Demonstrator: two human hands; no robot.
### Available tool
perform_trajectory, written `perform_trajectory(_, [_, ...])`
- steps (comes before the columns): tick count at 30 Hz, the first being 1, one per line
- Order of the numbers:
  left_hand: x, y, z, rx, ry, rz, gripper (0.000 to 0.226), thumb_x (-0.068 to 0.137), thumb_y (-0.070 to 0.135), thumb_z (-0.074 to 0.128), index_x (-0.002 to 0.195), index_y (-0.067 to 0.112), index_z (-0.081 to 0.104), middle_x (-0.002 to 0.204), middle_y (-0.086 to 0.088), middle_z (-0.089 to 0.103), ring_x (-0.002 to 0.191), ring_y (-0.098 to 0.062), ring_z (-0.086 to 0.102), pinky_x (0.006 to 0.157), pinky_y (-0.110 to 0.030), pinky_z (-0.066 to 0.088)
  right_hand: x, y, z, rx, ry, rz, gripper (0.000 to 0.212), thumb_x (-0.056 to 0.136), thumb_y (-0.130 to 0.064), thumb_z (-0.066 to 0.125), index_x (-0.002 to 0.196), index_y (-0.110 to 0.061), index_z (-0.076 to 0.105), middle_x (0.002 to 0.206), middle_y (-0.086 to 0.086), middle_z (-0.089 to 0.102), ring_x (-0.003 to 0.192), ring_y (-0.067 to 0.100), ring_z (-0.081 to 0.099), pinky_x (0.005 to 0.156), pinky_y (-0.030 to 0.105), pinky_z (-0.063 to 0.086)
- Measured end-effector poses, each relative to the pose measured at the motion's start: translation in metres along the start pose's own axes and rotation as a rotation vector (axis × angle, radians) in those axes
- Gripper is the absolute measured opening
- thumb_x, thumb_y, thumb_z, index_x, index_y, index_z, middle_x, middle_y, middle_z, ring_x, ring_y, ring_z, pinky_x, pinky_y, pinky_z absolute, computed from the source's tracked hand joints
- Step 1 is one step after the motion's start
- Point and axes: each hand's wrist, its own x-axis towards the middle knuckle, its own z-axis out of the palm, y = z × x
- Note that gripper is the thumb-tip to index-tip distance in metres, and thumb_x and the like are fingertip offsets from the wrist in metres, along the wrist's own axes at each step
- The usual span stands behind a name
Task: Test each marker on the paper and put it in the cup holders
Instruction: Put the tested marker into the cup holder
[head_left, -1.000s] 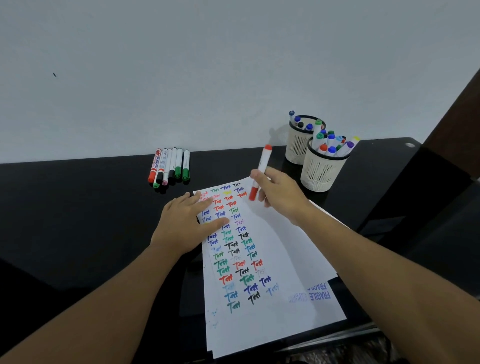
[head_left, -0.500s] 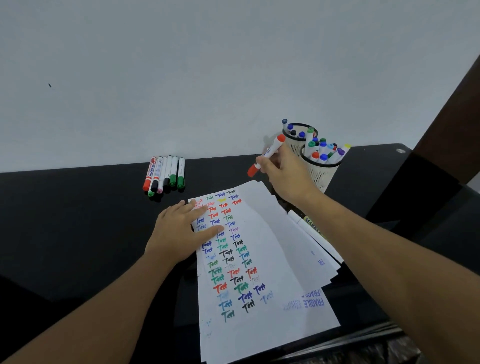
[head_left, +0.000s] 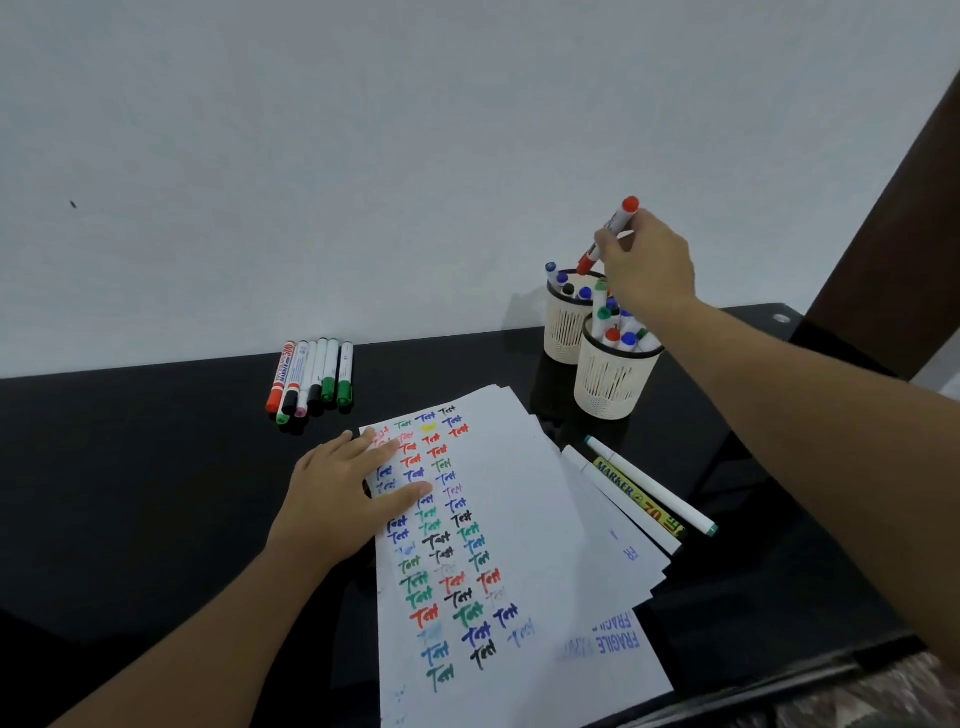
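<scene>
My right hand (head_left: 647, 262) pinches a red-capped white marker (head_left: 618, 221) tilted above the far cream cup holder (head_left: 563, 332), its lower red end just over the rim. The near cup holder (head_left: 610, 387) stands in front, and both hold several markers. My left hand (head_left: 343, 499) presses flat on the left side of the white test paper (head_left: 519, 519), which carries rows of coloured "Test" words. Several markers (head_left: 311, 376) lie in a row on the black table (head_left: 130, 467) at the back left.
Three more markers (head_left: 644, 491), one with a yellow label, lie to the right of the paper stack near the front cup holder. A white wall rises behind the table. A dark brown upright (head_left: 893, 218) stands at the far right.
My right hand has lifted the red marker from over the paper, up and to the right, until it hangs above the far cup holder. My left hand has stayed on the paper.
</scene>
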Motion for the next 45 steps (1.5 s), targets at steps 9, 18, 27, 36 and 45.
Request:
perform_trajectory(9, [0.000,0.001,-0.001,-0.005,-0.001,-0.006,0.091,0.074,0.090,0.047,0.149,0.038,0.045,0.161,0.009,0.033,0.152,-0.012,0.021,0.123,-0.043,0.012,0.015,0.009,0.012,-0.068,-0.119,0.063,0.037,0.099,-0.049,0.060,0.124,-0.021,0.062,0.112,0.001,0.068,0.103,0.024,0.066,0.099,0.052,0.052])
perform_trajectory(18, [0.000,0.000,-0.001,-0.006,0.007,-0.009,0.092,0.074,0.091,0.047,0.149,0.038,0.045,0.161,0.009,0.033,0.152,-0.013,0.020,0.123,-0.043,0.012,0.009,0.009,0.013,-0.043,-0.116,0.037,0.027,0.099,-0.042,0.063,0.121,-0.025,0.062,0.100,-0.008,0.066,0.098,0.019,0.067,0.098,0.048,0.054])
perform_trajectory(27, [-0.001,0.003,-0.002,-0.033,0.021,-0.007,0.094,0.073,0.090,0.049,0.149,0.035,0.047,0.160,0.006,0.036,0.151,-0.015,0.023,0.123,-0.045,0.015,-0.047,-0.033,0.028,-0.029,-0.105,-0.267,0.016,0.100,-0.043,0.057,0.095,-0.029,0.064,0.076,-0.014,0.066,0.082,0.013,0.063,0.092,0.044,0.050])
perform_trajectory(36, [-0.003,0.001,0.002,-0.114,0.118,0.001,0.091,0.072,0.088,0.055,0.136,0.024,0.063,0.149,-0.003,0.052,0.140,-0.021,0.041,0.118,-0.046,0.032,-0.122,-0.054,0.111,-0.241,-0.661,-0.520,0.035,0.105,-0.037,0.054,0.140,-0.037,0.055,0.116,-0.006,0.064,0.105,0.016,0.062,0.098,0.046,0.050])
perform_trajectory(45, [0.006,-0.007,0.011,-0.079,0.133,0.052,0.082,0.076,0.090,0.045,0.129,0.033,0.067,0.138,0.006,0.061,0.132,-0.022,0.049,0.111,-0.050,0.038,-0.130,-0.082,0.184,-0.479,-0.737,-0.665,0.074,0.100,-0.012,0.058,0.157,-0.050,0.029,0.131,0.006,0.052,0.104,0.022,0.056,0.080,0.036,0.039])
